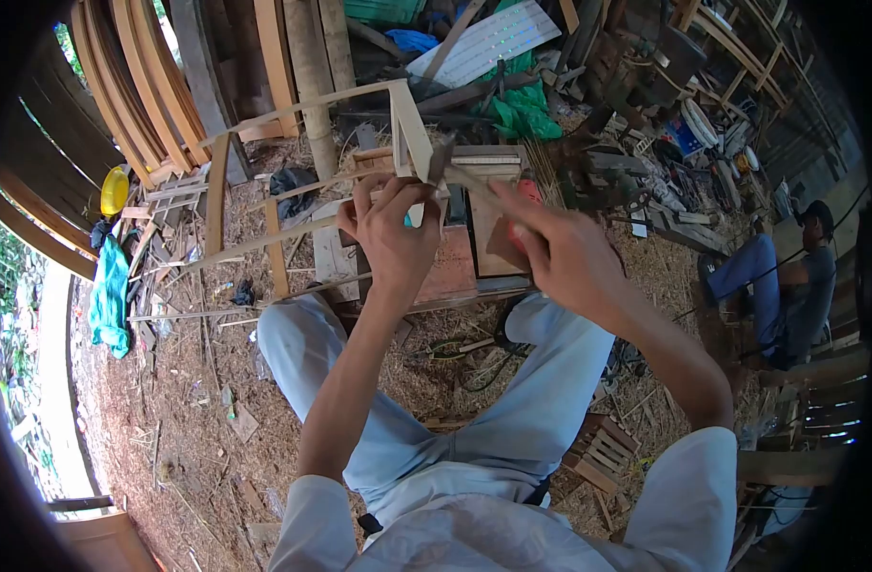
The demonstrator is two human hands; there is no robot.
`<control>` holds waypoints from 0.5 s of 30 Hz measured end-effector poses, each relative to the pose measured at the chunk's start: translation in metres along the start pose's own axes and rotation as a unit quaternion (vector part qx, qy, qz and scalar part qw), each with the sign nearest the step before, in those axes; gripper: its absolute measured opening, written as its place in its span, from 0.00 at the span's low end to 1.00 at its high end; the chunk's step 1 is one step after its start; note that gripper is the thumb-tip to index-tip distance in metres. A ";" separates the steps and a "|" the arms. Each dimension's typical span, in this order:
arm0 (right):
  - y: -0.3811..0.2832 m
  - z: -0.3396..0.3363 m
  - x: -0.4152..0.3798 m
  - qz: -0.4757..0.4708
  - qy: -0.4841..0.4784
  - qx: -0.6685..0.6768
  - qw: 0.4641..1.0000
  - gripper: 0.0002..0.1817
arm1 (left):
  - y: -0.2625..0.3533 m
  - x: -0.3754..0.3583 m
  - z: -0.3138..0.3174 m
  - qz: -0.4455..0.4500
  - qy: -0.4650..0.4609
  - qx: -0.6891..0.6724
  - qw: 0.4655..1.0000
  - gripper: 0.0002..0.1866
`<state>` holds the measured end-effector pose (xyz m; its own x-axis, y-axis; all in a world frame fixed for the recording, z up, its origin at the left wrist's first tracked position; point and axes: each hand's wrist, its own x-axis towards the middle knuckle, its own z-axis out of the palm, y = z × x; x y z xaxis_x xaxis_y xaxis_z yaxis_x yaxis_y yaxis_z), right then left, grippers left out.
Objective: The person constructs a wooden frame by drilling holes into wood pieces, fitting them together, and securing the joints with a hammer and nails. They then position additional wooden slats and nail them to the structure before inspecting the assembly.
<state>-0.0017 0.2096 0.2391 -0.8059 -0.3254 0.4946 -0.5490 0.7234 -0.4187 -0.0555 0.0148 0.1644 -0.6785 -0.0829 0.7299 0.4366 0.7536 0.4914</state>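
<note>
A light wooden frame (412, 133) of thin strips stands at the workbench and stretches off to the left. My left hand (395, 229) is closed around its lower corner, fingers bent. My right hand (569, 253) grips the handle of a hammer (474, 184), whose dark head is beside the frame's corner, just above my left fingers. Under both hands lies a low wooden workbench (452, 267) with a reddish board surface. Whether my left fingers also pinch a nail is too small to tell.
At the right a person (806, 276) sits low. Wood scraps and shavings cover the ground (197, 400). A slatted wooden piece (603, 453) lies by my right leg. Planks (135, 86) lean at the upper left, near a teal cloth (110, 296). Green plastic (526, 110) lies beyond the bench.
</note>
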 end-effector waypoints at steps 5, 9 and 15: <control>-0.001 -0.002 0.001 0.027 0.000 0.003 1.000 0.28 | -0.003 0.001 -0.001 -0.011 0.005 -0.010 1.000 0.06; -0.013 -0.008 0.003 0.085 -0.112 -0.007 0.990 0.29 | 0.000 -0.001 0.001 0.008 0.008 0.012 1.000 0.06; -0.010 -0.005 0.002 0.042 -0.040 -0.030 0.998 0.28 | 0.003 -0.001 -0.001 -0.011 -0.018 0.002 1.000 0.06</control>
